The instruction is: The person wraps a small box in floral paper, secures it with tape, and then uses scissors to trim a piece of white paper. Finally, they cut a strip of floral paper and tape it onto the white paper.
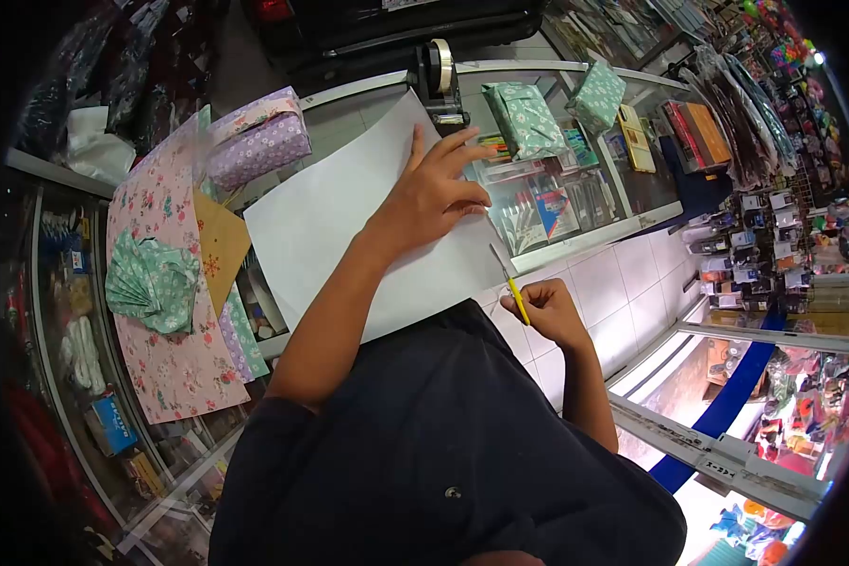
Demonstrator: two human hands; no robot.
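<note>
My left hand point(434, 193) lies on a large sheet of white paper point(330, 222), its fingers spread near the sheet's right edge. The thumb side is bent close to that edge. In my right hand point(552, 311) is a slim yellow-handled cutter point(517, 300), gripped by the handle with its thin metal blade pointing up and away from me. The blade is just right of the paper's edge, by the front rim of the glass counter. Part of the paper's near edge is against my dark shirt point(424, 406).
A tape dispenser point(441, 80) stands behind the paper. Green floral parcels point(526, 121) sit to its right, and a purple floral parcel point(259, 137) to the left. Pink floral wrapping paper point(151, 283) carries a pleated green piece point(151, 281). Boxes point(696, 132) stand farther right.
</note>
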